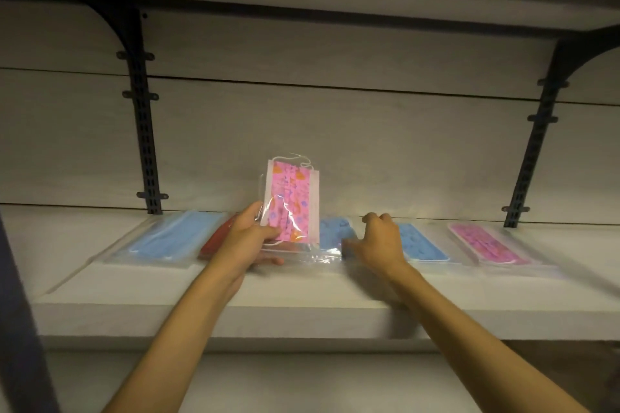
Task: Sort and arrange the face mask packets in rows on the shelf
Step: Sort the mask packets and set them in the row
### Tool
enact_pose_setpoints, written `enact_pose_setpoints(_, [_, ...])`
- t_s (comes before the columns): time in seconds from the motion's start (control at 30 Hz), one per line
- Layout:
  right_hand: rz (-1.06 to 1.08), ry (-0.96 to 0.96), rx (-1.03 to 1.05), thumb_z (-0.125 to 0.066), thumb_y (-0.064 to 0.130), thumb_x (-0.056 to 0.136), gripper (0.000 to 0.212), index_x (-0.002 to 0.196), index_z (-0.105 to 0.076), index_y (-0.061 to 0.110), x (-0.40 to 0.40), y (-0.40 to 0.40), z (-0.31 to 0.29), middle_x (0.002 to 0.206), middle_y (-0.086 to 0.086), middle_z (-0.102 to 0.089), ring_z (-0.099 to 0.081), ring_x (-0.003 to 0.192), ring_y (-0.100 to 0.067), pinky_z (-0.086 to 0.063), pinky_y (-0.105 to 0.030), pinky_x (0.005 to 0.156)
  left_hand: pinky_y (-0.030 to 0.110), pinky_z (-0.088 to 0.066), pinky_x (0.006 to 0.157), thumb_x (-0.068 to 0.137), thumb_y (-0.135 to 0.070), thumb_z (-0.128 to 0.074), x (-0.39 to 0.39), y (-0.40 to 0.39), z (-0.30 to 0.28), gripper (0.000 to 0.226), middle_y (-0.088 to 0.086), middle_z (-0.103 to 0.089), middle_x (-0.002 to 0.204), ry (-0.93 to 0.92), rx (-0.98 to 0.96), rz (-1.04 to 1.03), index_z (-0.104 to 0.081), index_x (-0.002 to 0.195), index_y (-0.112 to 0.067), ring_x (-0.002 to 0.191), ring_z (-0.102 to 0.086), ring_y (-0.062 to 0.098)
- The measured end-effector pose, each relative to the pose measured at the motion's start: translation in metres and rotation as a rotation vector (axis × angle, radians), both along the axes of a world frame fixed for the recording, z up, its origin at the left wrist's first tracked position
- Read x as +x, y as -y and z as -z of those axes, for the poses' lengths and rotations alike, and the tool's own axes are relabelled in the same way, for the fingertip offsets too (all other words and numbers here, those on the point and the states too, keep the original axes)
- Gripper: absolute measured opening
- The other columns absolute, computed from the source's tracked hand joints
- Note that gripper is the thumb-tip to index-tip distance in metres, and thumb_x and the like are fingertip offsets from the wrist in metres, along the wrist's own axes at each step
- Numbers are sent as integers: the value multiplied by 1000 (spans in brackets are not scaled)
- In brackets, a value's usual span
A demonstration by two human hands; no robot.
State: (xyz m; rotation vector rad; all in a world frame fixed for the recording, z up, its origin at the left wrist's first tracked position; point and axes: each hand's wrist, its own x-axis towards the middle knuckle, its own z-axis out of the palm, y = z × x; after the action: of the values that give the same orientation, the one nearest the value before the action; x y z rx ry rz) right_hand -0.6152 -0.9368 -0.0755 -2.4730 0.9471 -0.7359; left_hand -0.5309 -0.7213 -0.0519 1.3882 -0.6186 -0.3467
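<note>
The pink patterned mask packet [291, 203] is held upright above the shelf [302, 308] – long axis vertical, lower end pinched by the left hand [245, 238] – while the right hand [380, 240], fingers curled on a flat blue packet [335, 233], is just beside it.

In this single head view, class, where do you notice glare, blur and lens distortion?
Head view: glare glints off the clear wrap of the pink patterned packet that the left hand grips; the right hand and the packets around it look motion-smeared; the shelf edge bows from the wide-angle lens; corners fall darker.
</note>
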Motion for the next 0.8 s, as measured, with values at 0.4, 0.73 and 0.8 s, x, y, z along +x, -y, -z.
enact_pose_setpoints(0.4, [-309,439,822,-75,4,83,21,99,-67,-7,-79,57,-19,76,-11,-65,-62,58,-14,-51,-21,52,27,-48,53,88,-16,-70,-61,120,10,28,2,-71,107,216,184,-8,-54,111,-15,85,-66,18])
enact_pose_setpoints(0.73, [-130,441,693,-74,-4,82,26,103,-65,-16,-151,174,-24,62,-10,-56,-51,46,-15,-40,-22,44,37,-39,94,95,-58,-42,-80,174,1,40,-4,-65,119,1076,759,-345,-61,118,-31,116,-52,23])
enact_pose_setpoints(0.8, [-106,413,694,-73,-5,84,26,105,-63,-16,-163,191,-24,70,-16,-65,-60,45,-20,-44,-22,39,38,-38,95,95,-56,-43,-83,176,-1,38,-4,-64,120,1080,785,-345,-61,118,-31,117,-52,22])
